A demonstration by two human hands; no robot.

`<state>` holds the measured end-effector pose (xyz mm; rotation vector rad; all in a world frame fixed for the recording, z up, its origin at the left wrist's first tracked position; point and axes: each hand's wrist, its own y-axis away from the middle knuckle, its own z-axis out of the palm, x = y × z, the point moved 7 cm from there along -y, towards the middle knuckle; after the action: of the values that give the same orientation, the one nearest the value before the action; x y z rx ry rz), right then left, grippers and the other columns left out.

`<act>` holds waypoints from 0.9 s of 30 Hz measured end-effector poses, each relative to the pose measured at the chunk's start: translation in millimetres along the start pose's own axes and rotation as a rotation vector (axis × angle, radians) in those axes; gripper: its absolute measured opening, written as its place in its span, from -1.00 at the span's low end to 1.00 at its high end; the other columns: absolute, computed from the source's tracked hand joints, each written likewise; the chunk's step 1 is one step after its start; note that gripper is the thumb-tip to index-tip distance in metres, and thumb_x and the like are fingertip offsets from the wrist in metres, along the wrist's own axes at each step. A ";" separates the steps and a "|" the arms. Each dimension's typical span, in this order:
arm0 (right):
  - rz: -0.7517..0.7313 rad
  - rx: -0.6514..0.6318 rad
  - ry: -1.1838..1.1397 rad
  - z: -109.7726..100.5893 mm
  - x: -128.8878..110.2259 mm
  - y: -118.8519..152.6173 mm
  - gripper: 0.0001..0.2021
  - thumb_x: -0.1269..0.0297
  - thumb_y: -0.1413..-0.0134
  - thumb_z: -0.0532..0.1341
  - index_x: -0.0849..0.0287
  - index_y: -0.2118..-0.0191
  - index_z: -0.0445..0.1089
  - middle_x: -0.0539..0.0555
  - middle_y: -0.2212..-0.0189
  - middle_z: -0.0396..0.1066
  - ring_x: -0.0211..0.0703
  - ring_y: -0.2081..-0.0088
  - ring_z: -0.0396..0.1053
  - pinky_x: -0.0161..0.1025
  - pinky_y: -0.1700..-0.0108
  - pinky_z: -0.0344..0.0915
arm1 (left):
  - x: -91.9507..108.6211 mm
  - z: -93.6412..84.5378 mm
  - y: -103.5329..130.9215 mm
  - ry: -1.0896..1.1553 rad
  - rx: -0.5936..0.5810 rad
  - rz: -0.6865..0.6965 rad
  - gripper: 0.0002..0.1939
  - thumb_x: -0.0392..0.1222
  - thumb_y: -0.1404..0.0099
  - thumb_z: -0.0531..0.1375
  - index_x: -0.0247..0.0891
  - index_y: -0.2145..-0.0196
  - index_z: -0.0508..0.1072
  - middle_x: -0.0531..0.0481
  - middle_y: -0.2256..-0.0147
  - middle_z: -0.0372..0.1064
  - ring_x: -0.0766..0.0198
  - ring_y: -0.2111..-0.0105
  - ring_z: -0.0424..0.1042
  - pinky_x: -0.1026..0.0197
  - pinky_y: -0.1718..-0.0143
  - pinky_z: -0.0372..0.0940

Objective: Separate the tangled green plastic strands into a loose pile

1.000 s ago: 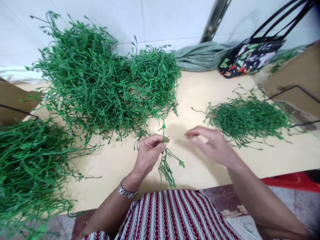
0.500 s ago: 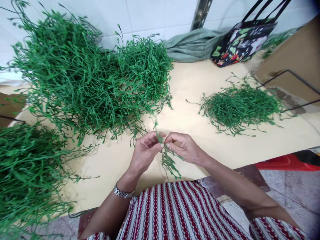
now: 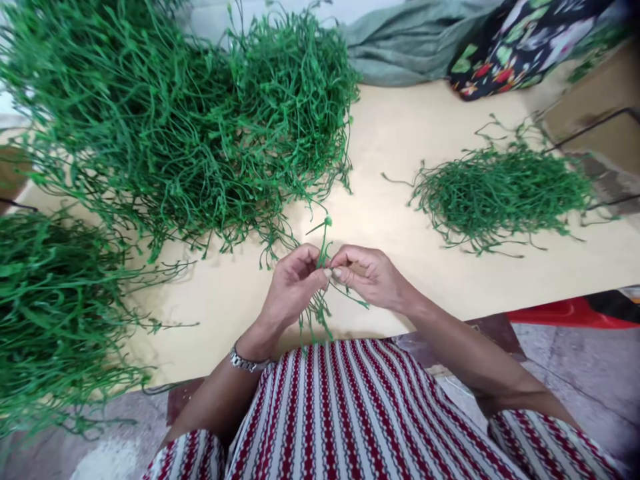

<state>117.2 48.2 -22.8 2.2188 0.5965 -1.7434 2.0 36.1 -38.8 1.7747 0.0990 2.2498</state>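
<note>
Above the near part of the table, my left hand (image 3: 295,283) pinches a green artificial flower stem (image 3: 324,248) between thumb and fingers. Its tip with a small bud points up and away, while thin branches dangle below the hand. My right hand (image 3: 373,277) almost meets the left, its thumb and forefinger closed on a thin branch of the same stem. The fingertips partly hide the spot where they grip. Beyond my hands lies a large heap of similar green stems (image 3: 190,140). Another pile of stems (image 3: 55,313) spreads at the left edge.
A smaller bunch of stems (image 3: 500,197) rests on the right of the pale table (image 3: 385,140). Behind it are a grey-green cloth (image 3: 410,43), a floral bag (image 3: 520,50) and a cardboard box (image 3: 600,100). A red object (image 3: 570,313) shows below the table edge.
The camera view has shifted, so the table things appear higher. The stem has turned in my fingers, and its dangling branches hang farther left. Both hands still pinch it.
</note>
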 end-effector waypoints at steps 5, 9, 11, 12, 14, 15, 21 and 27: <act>0.096 -0.087 -0.148 9.2 7.4 1.7 -0.82 0.22 -0.05 0.16 0.26 0.36 0.29 -0.03 0.51 0.25 -0.38 0.49 0.18 -0.41 0.46 0.14 | 3.5 -1.2 1.3 0.012 0.036 0.043 -0.84 -0.33 0.01 0.25 -0.31 0.56 0.29 0.14 0.58 0.12 0.45 0.56 0.14 0.37 0.54 0.06; 0.153 -0.109 -0.303 13.2 16.6 1.6 -0.73 0.13 0.06 0.25 0.24 0.43 0.25 -0.07 0.53 0.20 -0.41 0.51 0.13 -0.43 0.49 0.13 | 3.8 2.2 -0.2 -0.053 -0.038 0.043 -0.84 -0.29 -0.04 0.23 -0.33 0.58 0.30 0.13 0.60 0.12 0.43 0.55 0.13 0.35 0.53 0.04; 0.166 -0.124 -0.338 13.9 20.1 1.7 -0.70 0.11 0.12 0.29 0.25 0.46 0.25 -0.07 0.54 0.19 -0.42 0.51 0.12 -0.43 0.48 0.13 | 2.4 2.6 -0.5 -0.051 -0.066 0.028 -0.82 -0.28 -0.02 0.26 -0.34 0.61 0.31 0.12 0.61 0.13 0.44 0.57 0.13 0.34 0.54 0.04; 0.171 -0.133 -0.344 14.2 21.3 2.0 -0.69 0.11 0.14 0.31 0.25 0.46 0.26 -0.07 0.53 0.20 -0.42 0.51 0.13 -0.43 0.48 0.14 | 2.0 2.0 -0.4 -0.035 -0.066 0.020 -0.81 -0.27 0.01 0.28 -0.34 0.62 0.32 0.12 0.61 0.13 0.44 0.57 0.13 0.34 0.54 0.05; 0.189 -0.159 -0.380 15.4 23.2 2.7 -0.69 0.12 0.17 0.33 0.26 0.47 0.28 -0.06 0.52 0.24 -0.41 0.50 0.17 -0.42 0.46 0.16 | 1.6 2.2 0.3 0.008 -0.076 -0.003 -0.79 -0.24 0.05 0.31 -0.34 0.64 0.34 0.11 0.62 0.16 0.43 0.58 0.16 0.33 0.54 0.08; 0.200 -0.176 -0.425 16.6 23.7 2.9 -0.69 0.12 0.17 0.33 0.26 0.48 0.29 -0.05 0.52 0.26 -0.40 0.49 0.21 -0.41 0.46 0.17 | 1.8 3.3 0.8 0.021 -0.090 -0.015 -0.78 -0.23 0.06 0.32 -0.34 0.65 0.35 0.10 0.62 0.18 0.42 0.58 0.18 0.32 0.53 0.11; 0.240 -0.256 -0.616 21.7 21.5 1.5 -0.72 0.16 0.15 0.33 0.28 0.48 0.31 0.00 0.50 0.35 -0.34 0.44 0.30 -0.38 0.41 0.22 | 11.0 7.0 3.8 -0.083 -0.149 0.009 -0.82 -0.23 -0.02 0.26 -0.34 0.64 0.39 0.07 0.60 0.20 0.39 0.56 0.21 0.32 0.51 0.12; 0.305 -0.365 -0.546 25.5 26.1 6.9 -0.71 0.15 0.13 0.32 0.32 0.41 0.37 -0.02 0.52 0.34 -0.41 0.50 0.25 -0.40 0.43 0.19 | 14.6 10.2 4.9 -0.317 -0.338 0.029 -0.82 -0.29 -0.07 0.16 -0.33 0.64 0.32 0.09 0.63 0.15 0.40 0.58 0.14 0.32 0.54 0.03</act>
<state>103.6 35.0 -54.7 1.4190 0.3816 -1.7918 8.0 33.9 -21.5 1.9162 -0.3499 1.8375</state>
